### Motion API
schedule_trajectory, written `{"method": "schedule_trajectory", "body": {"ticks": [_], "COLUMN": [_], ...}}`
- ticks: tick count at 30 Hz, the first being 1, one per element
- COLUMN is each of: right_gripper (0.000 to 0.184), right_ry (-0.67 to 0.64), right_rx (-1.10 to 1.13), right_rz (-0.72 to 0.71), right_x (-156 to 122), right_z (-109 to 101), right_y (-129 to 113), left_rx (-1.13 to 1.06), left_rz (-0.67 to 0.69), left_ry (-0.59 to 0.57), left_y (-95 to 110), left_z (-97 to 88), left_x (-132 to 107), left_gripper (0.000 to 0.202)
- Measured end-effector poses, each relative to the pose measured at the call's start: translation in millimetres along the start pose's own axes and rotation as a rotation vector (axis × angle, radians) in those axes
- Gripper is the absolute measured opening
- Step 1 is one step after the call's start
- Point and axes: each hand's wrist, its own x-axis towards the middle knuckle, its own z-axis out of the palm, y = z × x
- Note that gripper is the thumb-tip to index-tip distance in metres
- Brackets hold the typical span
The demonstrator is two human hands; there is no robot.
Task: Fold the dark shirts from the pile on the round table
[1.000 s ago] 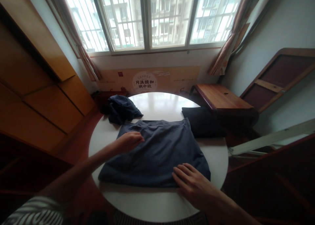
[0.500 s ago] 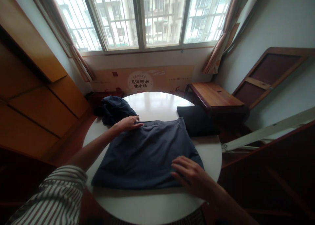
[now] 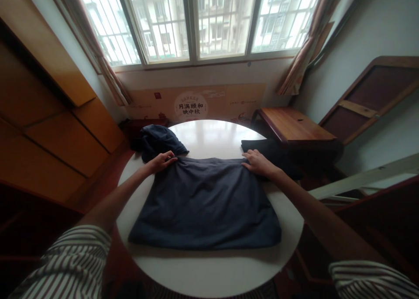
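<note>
A dark blue-grey garment point(image 3: 209, 203) lies spread on the white round table point(image 3: 209, 273), wider at the near edge than at the far one. At its far left corner, my left hand point(image 3: 163, 161) pinches the cloth between thumb and fingers. My right hand point(image 3: 258, 162) is closed on the far right corner, thumb against the edge. The far edge runs nearly straight between the two hands, and light creases cross the cloth below it.
Behind my left hand sits a bunched dark blue cloth point(image 3: 160, 139). A folded black cloth point(image 3: 278, 155) lies at the right, partly behind my right forearm. Beyond the table stand a wooden side table point(image 3: 297, 124) and a printed panel point(image 3: 229, 102); cabinets point(image 3: 65, 137) line the left.
My right hand has gone from the garment's near right part up to its far right corner and gripped it. The far edge looks straighter. The view has shifted slightly.
</note>
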Motion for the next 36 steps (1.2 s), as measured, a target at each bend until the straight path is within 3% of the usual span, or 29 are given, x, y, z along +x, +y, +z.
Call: {"method": "schedule_trajectory", "body": {"ticks": [6,12,17,22,24,26,29,32,34,36], "right_gripper": [0.021,0.026,0.027,0.027,0.026,0.024,0.023,0.038,0.042,0.029], "right_ry": [-0.01,0.027,0.039,0.058,0.1,0.148,0.139,0.059,0.047,0.068], "right_rx": [-0.028,-0.024,-0.042,-0.093,-0.115,-0.104,0.026,0.154,0.152,0.11], "right_rz": [0.024,0.077,0.144,0.169,0.152,0.077,-0.207,-0.525,-0.621,-0.64], "right_x": [5.5,3.3,1.2,-4.6,-14.5,-32.3,-72.5,-115.0,-135.5,-147.4], "right_z": [3.6,-4.6,-5.8,-10.6,-16.6,-23.4,-31.1,-31.8,-27.8,-21.4], "right_y": [1.1,3.6,0.6,-14.0,-28.9,-54.2,-109.2,-165.4,-191.8,-207.3], "left_rx": [0.097,0.43,0.553,0.741,0.714,0.555,0.266,0.097,0.03,0.013], "left_rz": [0.038,-0.022,-0.078,-0.017,0.059,0.163,0.285,0.217,0.103,0.008], "left_ry": [0.132,0.133,0.163,0.264,0.289,0.237,0.063,-0.112,-0.231,-0.33], "left_y": [-5.3,-4.3,-5.0,17.5,34.8,53.0,74.8,88.0,94.8,101.9], "left_z": [-1.6,1.9,11.2,18.4,20.9,24.7,34.7,47.7,54.7,58.3], "left_x": [10.6,8.9,7.6,3.4,1.4,2.9,17.5,45.9,67.2,85.9], "left_gripper": [0.044,0.038,0.036,0.03,0.028,0.027,0.035,0.058,0.074,0.078]}}
